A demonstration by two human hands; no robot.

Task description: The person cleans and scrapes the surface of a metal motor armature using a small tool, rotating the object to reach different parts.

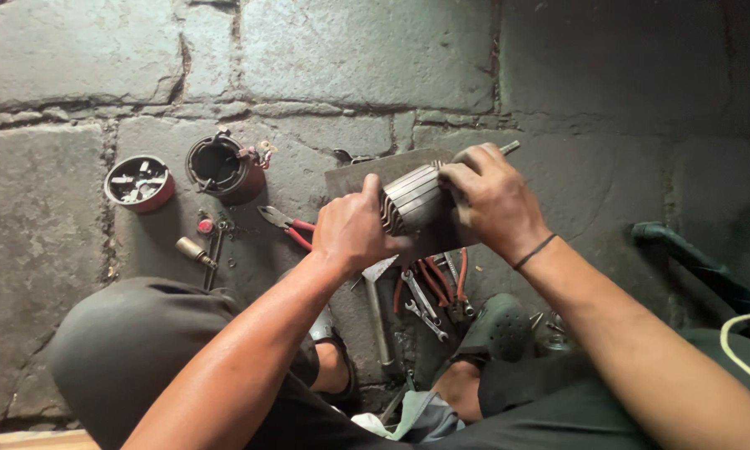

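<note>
The ribbed motor rotor (412, 198) lies between both hands over a flat board (366, 173) on the stone floor (350, 50). The left hand (354, 233) grips its near end; the right hand (491, 200) clasps the far end from above, wrist bent. Left of the rotor: one red-handled pliers (287, 223), two round housings (221, 169).

The floor (366, 50) was made of big grey stone blocks with cracks between them. On it sat a small red tin (139, 182) full of little metal bits, and beside it a round dark metal shell (221, 169). Red-handled pliers (285, 223) lay close by (pointing at the shell). Some spanners (423, 302) lay together in a heap, and a flat grey board (358, 177) lay on the stones too.
</note>
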